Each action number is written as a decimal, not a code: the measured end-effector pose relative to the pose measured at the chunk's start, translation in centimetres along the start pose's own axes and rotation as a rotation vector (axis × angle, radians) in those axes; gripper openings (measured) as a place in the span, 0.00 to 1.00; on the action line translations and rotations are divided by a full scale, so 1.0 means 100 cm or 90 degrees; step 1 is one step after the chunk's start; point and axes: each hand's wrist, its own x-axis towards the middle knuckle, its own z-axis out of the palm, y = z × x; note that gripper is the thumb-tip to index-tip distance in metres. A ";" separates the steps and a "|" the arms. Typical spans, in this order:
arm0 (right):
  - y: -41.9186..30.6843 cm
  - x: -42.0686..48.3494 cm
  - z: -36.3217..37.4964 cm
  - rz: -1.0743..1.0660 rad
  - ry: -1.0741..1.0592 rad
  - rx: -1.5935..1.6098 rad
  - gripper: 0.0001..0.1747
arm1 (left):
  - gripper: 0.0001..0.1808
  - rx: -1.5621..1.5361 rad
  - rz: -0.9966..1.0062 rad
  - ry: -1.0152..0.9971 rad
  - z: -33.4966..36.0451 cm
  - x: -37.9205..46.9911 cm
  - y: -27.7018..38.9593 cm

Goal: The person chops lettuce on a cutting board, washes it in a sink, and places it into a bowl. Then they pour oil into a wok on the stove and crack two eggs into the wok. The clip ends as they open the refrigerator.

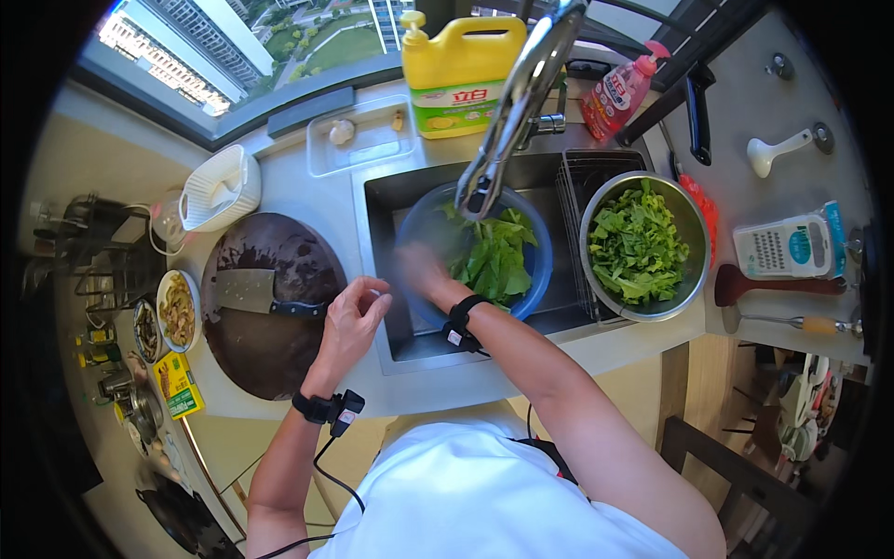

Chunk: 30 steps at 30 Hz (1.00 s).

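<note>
My right hand, blurred by motion, is over the left side of a blue plastic basin. Whether it grips anything cannot be made out. Leafy greens lie in the basin, which stands in a stainless steel sink beneath a chrome faucet. My left hand hovers by the sink's left edge with loosely curled fingers and nothing visible in them. Beside it, a cleaver rests on a round dark chopping board, its handle pointing towards that hand.
A steel bowl of cut greens stands right of the sink, beside a wire rack. Behind are a yellow detergent jug, a pink pump bottle and a clear tray holding garlic. A white basket and a food bowl stand left.
</note>
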 end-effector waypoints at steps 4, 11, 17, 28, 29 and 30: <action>0.007 -0.008 -0.050 0.054 -0.094 -0.099 0.15 | 0.14 -0.030 -0.023 -0.002 0.034 0.039 -0.021; 0.082 -0.034 -0.183 0.104 0.149 -0.106 0.12 | 0.22 0.253 0.028 0.027 0.105 0.127 -0.067; 0.113 -0.026 -0.174 0.177 0.090 -0.168 0.22 | 0.44 0.216 0.129 -0.098 0.154 0.177 -0.080; 0.104 -0.033 -0.142 0.457 0.044 0.151 0.50 | 0.42 0.068 -0.060 0.065 0.194 0.212 -0.125; 0.104 -0.033 -0.136 0.443 0.040 0.192 0.51 | 0.48 -0.004 -0.178 0.018 0.186 0.216 -0.119; 0.103 -0.034 -0.131 0.428 0.035 0.232 0.51 | 0.51 -0.210 -0.244 0.001 0.191 0.208 -0.110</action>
